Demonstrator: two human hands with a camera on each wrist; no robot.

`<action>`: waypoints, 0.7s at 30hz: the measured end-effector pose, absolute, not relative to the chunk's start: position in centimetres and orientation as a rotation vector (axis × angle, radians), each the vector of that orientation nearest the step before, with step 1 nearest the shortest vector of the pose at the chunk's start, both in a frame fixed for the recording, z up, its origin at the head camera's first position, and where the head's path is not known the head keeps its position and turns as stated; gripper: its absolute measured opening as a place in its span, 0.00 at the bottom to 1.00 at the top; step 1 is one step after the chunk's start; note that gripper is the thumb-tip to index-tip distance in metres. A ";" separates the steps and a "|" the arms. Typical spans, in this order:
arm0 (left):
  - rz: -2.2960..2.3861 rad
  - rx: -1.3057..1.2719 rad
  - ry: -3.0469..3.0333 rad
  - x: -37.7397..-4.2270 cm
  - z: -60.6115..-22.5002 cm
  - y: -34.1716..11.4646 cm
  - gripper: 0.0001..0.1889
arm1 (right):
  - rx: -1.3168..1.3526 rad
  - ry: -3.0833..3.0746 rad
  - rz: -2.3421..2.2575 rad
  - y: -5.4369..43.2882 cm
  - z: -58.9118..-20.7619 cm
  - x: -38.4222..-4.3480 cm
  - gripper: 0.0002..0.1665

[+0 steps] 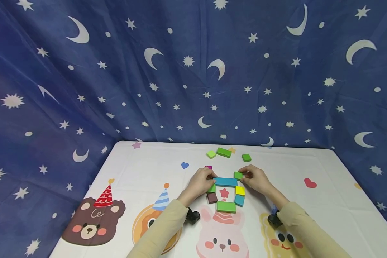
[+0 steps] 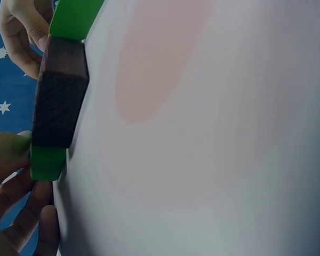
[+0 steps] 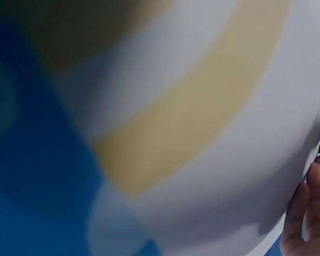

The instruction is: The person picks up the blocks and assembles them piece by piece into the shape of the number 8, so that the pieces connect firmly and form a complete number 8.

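Note:
Small coloured blocks form a ring on the table. At its far side lies a long blue block [image 1: 226, 182]. My right hand [image 1: 256, 179] pinches a small green block [image 1: 238, 175] at the ring's far right corner. My left hand [image 1: 200, 182] is at the far left corner, beside the blue block's end. In the left wrist view its thumb and fingers [image 2: 22, 226] are about a green block [image 2: 48, 164] next to a dark brown block [image 2: 61, 101]. Yellow [image 1: 240, 190] and blue [image 1: 239, 200] blocks make the right side, and a long green block [image 1: 226, 207] the near side.
Behind the ring lie a light green block [image 1: 211, 154], a long green block [image 1: 224, 152] and a small green block [image 1: 246, 157]. A magenta block [image 1: 208, 167] shows partly behind my left hand. The printed tablecloth [image 1: 329, 200] meets a blue starry curtain [image 1: 180, 71].

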State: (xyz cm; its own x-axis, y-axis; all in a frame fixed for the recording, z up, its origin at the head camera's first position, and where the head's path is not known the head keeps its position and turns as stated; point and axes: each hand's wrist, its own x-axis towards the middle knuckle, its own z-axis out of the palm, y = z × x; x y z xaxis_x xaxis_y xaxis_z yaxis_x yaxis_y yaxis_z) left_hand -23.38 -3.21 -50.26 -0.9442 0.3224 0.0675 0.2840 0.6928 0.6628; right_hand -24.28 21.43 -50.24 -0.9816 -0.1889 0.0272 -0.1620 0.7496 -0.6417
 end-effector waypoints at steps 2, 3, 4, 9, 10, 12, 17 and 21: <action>1.106 0.517 2.836 -23.4 -50.2 -3.2 0.07 | -0.296 2.912 -1.048 21.5 -50.2 -24.3 0.17; 1.102 0.515 2.833 -23.4 -50.2 -3.2 0.07 | -0.304 2.917 -1.044 21.5 -50.2 -24.3 0.16; 1.104 0.512 2.830 -23.4 -50.2 -3.2 0.08 | -0.294 2.918 -1.044 21.4 -50.3 -24.3 0.16; 1.119 0.555 2.834 -23.5 -50.1 -3.4 0.08 | -0.296 2.915 -1.059 21.3 -50.4 -24.3 0.16; 1.128 0.562 2.833 -23.5 -50.1 -3.4 0.08 | -0.286 2.909 -1.068 21.3 -50.4 -24.3 0.16; 1.133 0.575 2.831 -23.5 -50.2 -3.4 0.08 | -0.281 2.905 -1.077 21.4 -50.4 -24.3 0.16; 1.209 0.571 2.805 -23.3 -50.3 -3.7 0.09 | -0.259 2.899 -1.098 21.5 -50.4 -24.3 0.16; 1.306 0.551 2.786 -23.1 -50.4 -3.9 0.09 | -0.264 2.900 -1.107 21.5 -50.5 -24.3 0.16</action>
State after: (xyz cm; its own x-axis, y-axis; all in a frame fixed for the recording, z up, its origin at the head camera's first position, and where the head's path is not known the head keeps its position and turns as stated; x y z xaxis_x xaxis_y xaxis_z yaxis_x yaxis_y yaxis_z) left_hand -23.11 -3.93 -50.39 -0.9377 0.3209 0.1330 0.3074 0.5886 0.7477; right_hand -24.32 21.55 -50.51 -0.9854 -0.1667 0.0361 -0.1483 0.7331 -0.6637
